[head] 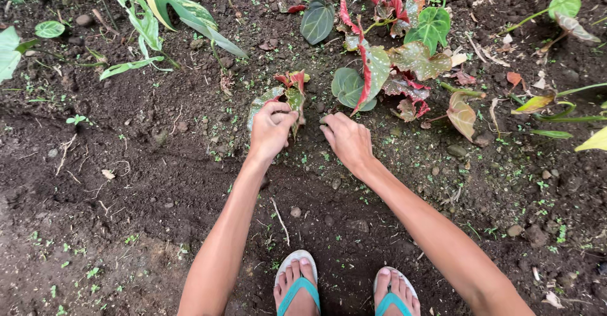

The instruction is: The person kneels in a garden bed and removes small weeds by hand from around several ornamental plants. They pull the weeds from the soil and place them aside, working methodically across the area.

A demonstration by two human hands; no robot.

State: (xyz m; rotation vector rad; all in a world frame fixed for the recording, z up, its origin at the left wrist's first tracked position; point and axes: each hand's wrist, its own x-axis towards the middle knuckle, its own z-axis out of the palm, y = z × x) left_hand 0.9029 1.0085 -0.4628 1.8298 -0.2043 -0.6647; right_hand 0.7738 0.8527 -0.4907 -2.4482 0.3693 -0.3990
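Red-green plant point(286, 94) in left grip point(270, 129), soil point(158, 164)

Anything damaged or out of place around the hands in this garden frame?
Nothing stands out. The left hand grips a small red-and-green plant standing in dark soil, and the right hand presses the ground beside it. Only pebbles, twigs and dry leaves lie about.

bare arms, flip-flops point(297, 284) (white, teal straps)

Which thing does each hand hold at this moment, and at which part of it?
The left hand grips the small red-and-green leafed plant low down, near its base at the soil. The right hand holds nothing; it presses on the soil beside the plant.
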